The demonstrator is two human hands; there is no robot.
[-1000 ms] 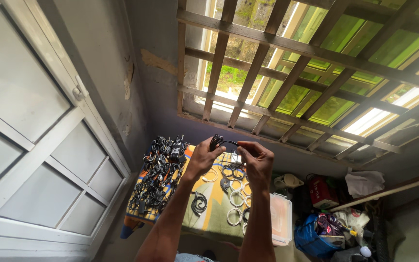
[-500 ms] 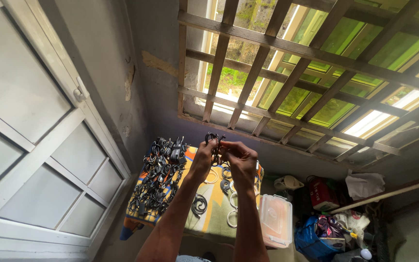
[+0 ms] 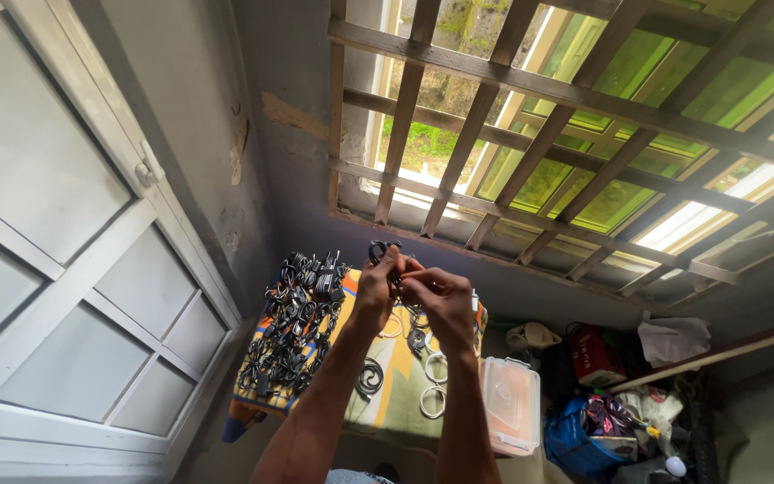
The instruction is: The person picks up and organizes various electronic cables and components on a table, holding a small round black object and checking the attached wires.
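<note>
Nearest us, at the counter's [image 3: 387,394] near right edge, sits a clear plastic box [image 3: 510,403]. Coiled white cables [image 3: 432,385] lie mid-counter, and a heap of black cables and chargers [image 3: 293,332] fills the left edge. Above the far edge, our left hand [image 3: 375,289] and right hand [image 3: 441,300] meet, fingers [image 3: 418,280] closed around a small black cable [image 3: 382,249]. Beyond stands a barred window [image 3: 539,134].

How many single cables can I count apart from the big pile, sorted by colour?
Black coil on the cloth: 1
White coils on the cloth: 2
Black cable between left hand and right hand: 1
Total: 4 clearly visible; the arms may hide others.
</note>
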